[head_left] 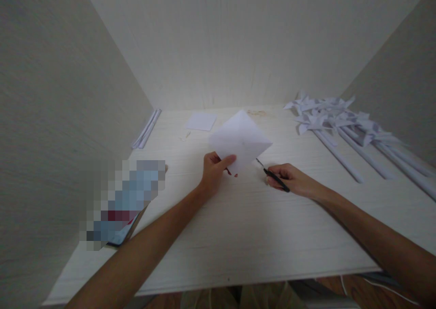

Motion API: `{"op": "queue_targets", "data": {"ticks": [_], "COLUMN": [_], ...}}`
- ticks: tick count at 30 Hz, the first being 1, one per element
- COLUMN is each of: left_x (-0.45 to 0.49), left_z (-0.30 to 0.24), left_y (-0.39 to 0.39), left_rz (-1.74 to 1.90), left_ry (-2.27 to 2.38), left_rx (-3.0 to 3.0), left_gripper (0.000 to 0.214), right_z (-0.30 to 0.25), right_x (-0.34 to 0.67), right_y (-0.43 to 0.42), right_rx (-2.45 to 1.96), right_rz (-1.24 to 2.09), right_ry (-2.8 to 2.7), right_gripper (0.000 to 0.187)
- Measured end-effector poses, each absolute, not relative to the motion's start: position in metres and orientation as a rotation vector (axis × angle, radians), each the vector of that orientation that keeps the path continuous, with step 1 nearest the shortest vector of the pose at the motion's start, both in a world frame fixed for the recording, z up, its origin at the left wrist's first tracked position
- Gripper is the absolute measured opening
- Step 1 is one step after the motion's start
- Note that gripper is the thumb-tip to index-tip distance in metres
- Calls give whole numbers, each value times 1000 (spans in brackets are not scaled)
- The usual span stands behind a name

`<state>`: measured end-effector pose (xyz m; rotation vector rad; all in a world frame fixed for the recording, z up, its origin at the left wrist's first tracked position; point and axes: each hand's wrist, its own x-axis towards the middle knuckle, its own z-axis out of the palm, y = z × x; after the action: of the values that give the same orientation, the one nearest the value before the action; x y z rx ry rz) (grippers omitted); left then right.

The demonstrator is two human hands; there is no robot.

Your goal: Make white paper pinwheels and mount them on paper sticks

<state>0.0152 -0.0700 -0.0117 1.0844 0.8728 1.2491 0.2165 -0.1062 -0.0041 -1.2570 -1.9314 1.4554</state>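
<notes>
Now, a white square paper sheet (240, 139) is held by the left hand (214, 169) above the white table (218, 238), with one corner pointed away from the body. Its near part is pinched between the thumb, which is pressed on the upper face, and the fingers, which are mostly hidden beneath. By the right hand (294, 180), black-handled scissors (279, 181) are gripped, and its fingers are curled closely around the handles. The tip is placed just beside the near right edge of the sheet, but whether the paper is touched, or how far the blades are parted, cannot be made out.

So, it is judged that the cutting step is in hand, perhaps at its beginning, since no clear slit is seen. For a cut, the sheet should be held steady and the blades should be aligned well, away from the left fingertips.

Behind the sheet, to its left, a second paper piece (201, 121) is laid flat. Farther left of the sheet, rolled paper tubes (147, 129) are placed; to its right, paper pinwheels (323, 114) with paper sticks (340, 157) are piled.
</notes>
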Motion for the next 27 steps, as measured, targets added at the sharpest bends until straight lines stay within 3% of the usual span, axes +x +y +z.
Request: {"op": "queue_targets", "data": {"ticks": [14, 22, 27], "left_x": [21, 17, 15], "left_z": [-4, -16, -15], "left_y": [-80, -71, -72], "left_rz": [998, 1390, 1364], "left_ry": [926, 861, 899], "left_rx": [1336, 1078, 1179], "left_gripper": [29, 34, 33], "right_z": [-6, -7, -8], "right_x": [217, 217, 218], "right_y": [-106, -105, -105], "right_rx": [-1250, -1238, -1231], "right_rz": [1450, 1434, 1435], "right_ry": [-1942, -1954, -1951], "right_gripper": [37, 37, 38]}}
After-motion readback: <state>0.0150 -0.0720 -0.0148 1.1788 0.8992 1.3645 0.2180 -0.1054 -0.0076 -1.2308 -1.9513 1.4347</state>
